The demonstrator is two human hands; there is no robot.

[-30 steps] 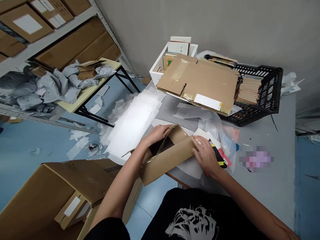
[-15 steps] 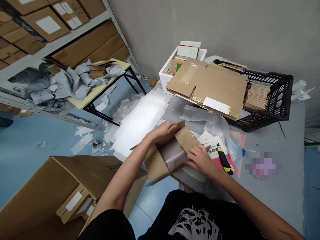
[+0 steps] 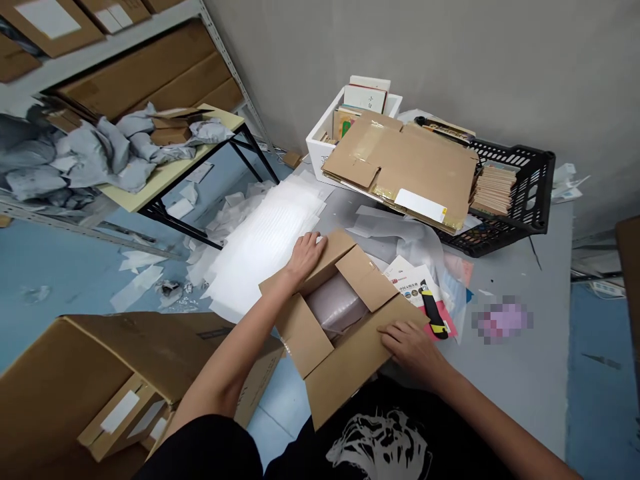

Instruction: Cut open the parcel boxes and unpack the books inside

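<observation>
A cardboard box [image 3: 293, 327] with its flaps folded outward sits in front of me at the table's edge. Inside it lies something wrapped in translucent plastic [image 3: 337, 303]; its kind cannot be made out. My left hand [image 3: 305, 257] is closed over the far flap, fingers bent across its upper edge. On the near flap [image 3: 345, 373], which slopes down towards my shirt, my right hand [image 3: 413, 343] grips the right end, its thumb hidden. A black and yellow utility knife [image 3: 433, 310] rests on booklets [image 3: 413, 280] just beyond my right hand.
White foam sheets [image 3: 265, 240] are piled left of the box. Flattened cardboard [image 3: 425, 167] lies across a white bin [image 3: 317, 143] and a black crate [image 3: 535, 193], both with books. A large open carton [image 3: 115, 347] stands lower left. Grey parcels [image 3: 100, 153] cover a side table [image 3: 160, 190].
The box's flaps have spread outward, and the near flap now lies down towards me. My right hand has shifted onto it. The view has turned slightly right.
</observation>
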